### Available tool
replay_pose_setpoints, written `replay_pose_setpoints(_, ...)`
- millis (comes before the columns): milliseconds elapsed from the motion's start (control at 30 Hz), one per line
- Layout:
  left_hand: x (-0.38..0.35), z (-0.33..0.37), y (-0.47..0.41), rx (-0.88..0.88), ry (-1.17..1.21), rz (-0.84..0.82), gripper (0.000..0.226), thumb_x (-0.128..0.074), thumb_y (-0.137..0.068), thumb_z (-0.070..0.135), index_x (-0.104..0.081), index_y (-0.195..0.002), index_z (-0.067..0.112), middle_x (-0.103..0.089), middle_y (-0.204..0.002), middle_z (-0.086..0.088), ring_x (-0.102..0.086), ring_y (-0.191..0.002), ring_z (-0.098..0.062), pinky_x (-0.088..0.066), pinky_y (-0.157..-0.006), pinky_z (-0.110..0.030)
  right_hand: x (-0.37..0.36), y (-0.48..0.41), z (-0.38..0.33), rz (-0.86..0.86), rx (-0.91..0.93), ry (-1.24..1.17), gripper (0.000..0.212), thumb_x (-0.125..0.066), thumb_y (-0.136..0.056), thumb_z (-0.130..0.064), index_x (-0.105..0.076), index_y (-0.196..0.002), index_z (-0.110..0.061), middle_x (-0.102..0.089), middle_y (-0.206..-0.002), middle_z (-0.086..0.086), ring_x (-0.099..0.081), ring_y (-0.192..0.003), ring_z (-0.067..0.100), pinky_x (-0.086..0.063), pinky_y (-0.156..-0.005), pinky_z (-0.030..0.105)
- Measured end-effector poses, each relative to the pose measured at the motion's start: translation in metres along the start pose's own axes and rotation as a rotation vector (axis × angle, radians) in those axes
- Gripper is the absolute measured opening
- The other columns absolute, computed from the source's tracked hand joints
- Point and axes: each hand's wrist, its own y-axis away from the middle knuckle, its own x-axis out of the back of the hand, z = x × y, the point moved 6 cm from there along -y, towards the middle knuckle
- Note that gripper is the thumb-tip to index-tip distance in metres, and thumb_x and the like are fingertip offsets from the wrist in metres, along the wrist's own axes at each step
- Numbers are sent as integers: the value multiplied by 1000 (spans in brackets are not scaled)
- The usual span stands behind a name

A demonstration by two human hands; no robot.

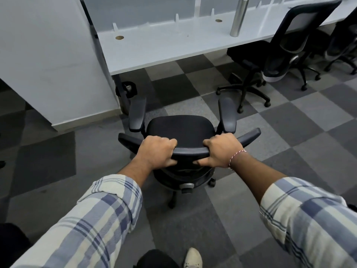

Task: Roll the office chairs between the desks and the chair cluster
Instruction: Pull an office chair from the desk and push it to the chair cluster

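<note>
A black office chair [181, 130] with two armrests stands on the checkered carpet right in front of me, its seat facing the white desk [173, 47]. My left hand [156, 152] grips the top rail of its backrest on the left side. My right hand [222, 149] grips the same rail on the right, fingers over the top and thumb underneath. The chair's base and castors show below the backrest.
A white partition wall [48, 60] stands at the left beside the desk. Two more black chairs [270, 55] sit at the desk to the right. A steel bottle [239, 16] stands on the desk. My shoe [193, 258] is at the bottom.
</note>
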Motion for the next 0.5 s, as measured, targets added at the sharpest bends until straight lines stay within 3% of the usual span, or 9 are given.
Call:
replay_pose_setpoints(300,-7,-43,-125,28,-34,11,43,-60,-79,61,-39,-81,23,-64,-78,5,-64,-71,-21,-35,-54,-30,-13,-102,95,22,-10,3,66,-38,-66,-92,-46,-73,-27,-64,-74,-4,-64,-72,24,-42,-60,32)
replay_pose_setpoints(433,-17,-78,-187,52,-50,-16,42,-59,-79,62,-41,-81,24,-52,-70,8,-54,-62,-19,-35,-53,-30,-19,-160,133,36,-19,8,67,-37,-65,-93,-47,-73,-27,-65,-73,-3,-65,-72,24,-41,-59,32)
replay_pose_setpoints(500,-19,-93,-214,57,-48,-19,41,-59,-79,62,-41,-81,25,-58,-74,7,-59,-66,-21,-36,-54,-30,-20,-187,149,46,-14,12,67,-37,-66,-92,-48,-73,-26,-64,-72,-4,-64,-71,24,-38,-58,31)
